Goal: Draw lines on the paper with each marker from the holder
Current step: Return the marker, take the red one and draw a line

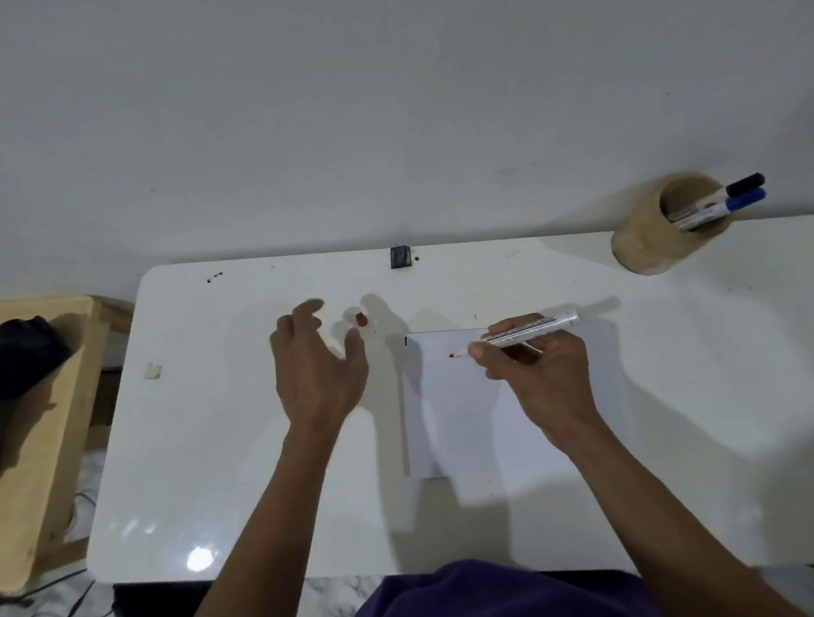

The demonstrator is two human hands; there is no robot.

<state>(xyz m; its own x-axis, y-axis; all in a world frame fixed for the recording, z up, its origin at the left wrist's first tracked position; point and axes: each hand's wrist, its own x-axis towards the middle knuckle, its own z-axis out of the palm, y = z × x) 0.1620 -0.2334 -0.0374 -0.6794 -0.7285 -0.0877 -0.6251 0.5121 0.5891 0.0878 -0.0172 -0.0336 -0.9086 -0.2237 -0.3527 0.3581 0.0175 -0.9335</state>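
Observation:
My right hand [542, 375] grips an uncapped red marker [528, 331], its red tip hovering just over the upper part of the white paper [457, 416]. The marker's red cap [361, 319] stands on the white table [209, 421], just beyond the fingertips of my left hand [314, 364]. That hand hovers with fingers spread and holds nothing. A tan cylindrical holder [652, 235] at the far right contains a black-capped marker [736, 187] and a blue-capped marker [728, 205]. I see no drawn line on the paper.
A small black object [400, 256] sits at the table's far edge against the wall. A bit of crumpled tape [153, 371] lies at the left. A wooden bench [40, 434] with a black bag [5, 369] stands left of the table; cables lie on the floor.

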